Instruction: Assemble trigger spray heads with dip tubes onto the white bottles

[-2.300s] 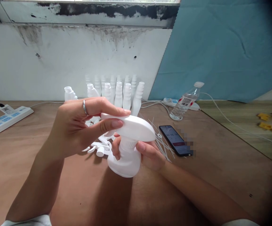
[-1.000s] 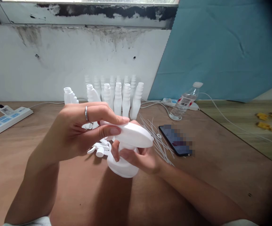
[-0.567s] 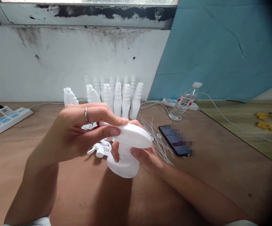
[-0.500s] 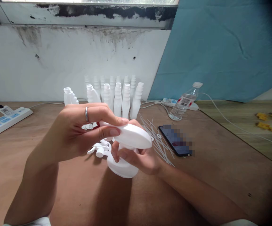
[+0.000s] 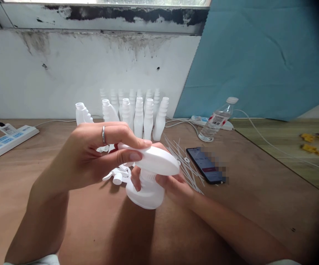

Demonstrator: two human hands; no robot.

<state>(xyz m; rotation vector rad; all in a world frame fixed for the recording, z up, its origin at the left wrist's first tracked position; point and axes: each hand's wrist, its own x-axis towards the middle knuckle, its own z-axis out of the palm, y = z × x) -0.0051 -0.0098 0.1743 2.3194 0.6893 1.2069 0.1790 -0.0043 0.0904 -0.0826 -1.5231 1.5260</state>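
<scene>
A white spray bottle [image 5: 145,193] stands on the wooden table [image 5: 259,206] in front of me. My left hand [image 5: 93,156], with a ring on one finger, is closed on the white trigger spray head [image 5: 159,162] that sits on the bottle's neck. My right hand [image 5: 173,184] wraps its fingers round the threaded collar just under the head. Loose white spray heads [image 5: 118,175] lie on the table right behind the bottle.
Several empty white bottles [image 5: 139,114] stand in rows by the wall. White dip tubes [image 5: 184,160] and a phone [image 5: 206,165] lie to the right, a clear water bottle [image 5: 217,119] farther back. A power strip [image 5: 7,138] lies at the left. Yellow parts [image 5: 314,143] sit far right.
The fingers of my right hand have shifted round the collar under the spray head, back and forth. My left hand has kept its hold on the head; the bottle stays in place.
</scene>
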